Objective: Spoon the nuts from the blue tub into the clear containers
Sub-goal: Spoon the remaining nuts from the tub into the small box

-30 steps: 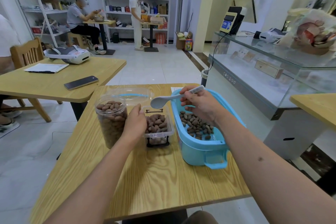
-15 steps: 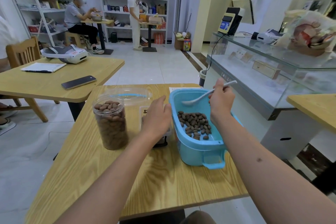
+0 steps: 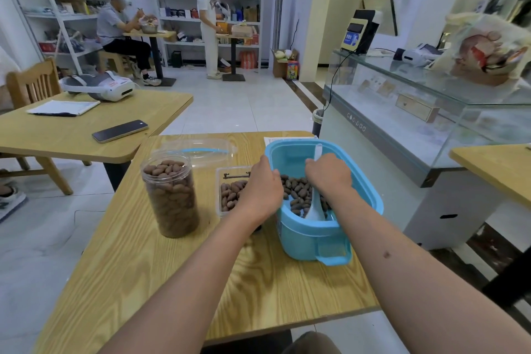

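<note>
The blue tub (image 3: pixel 362 190) stands on the wooden table (image 3: pixel 178 273) and holds brown nuts (image 3: pixel 298 195). My right hand (image 3: pixel 329 175) grips a white spoon (image 3: pixel 314 210) whose bowl dips into the nuts at the tub's near side. My left hand (image 3: pixel 263 190) rests against the tub's left rim, partly covering a small clear square container (image 3: pixel 230 192) with nuts in it. A tall clear jar (image 3: pixel 171 195) full of nuts stands further left.
A clear lid with a blue stripe (image 3: pixel 201 151) lies behind the jar. A paper sheet (image 3: pixel 275 139) lies behind the tub. A glass counter (image 3: pixel 402 112) is close on the right. Another table (image 3: pixel 71 135) at left carries a phone (image 3: pixel 120 131) and a headset (image 3: pixel 99 86).
My right hand came down from above the tub and pushed the spoon into the nuts. My left hand slid right from the small container to the tub's left rim.
</note>
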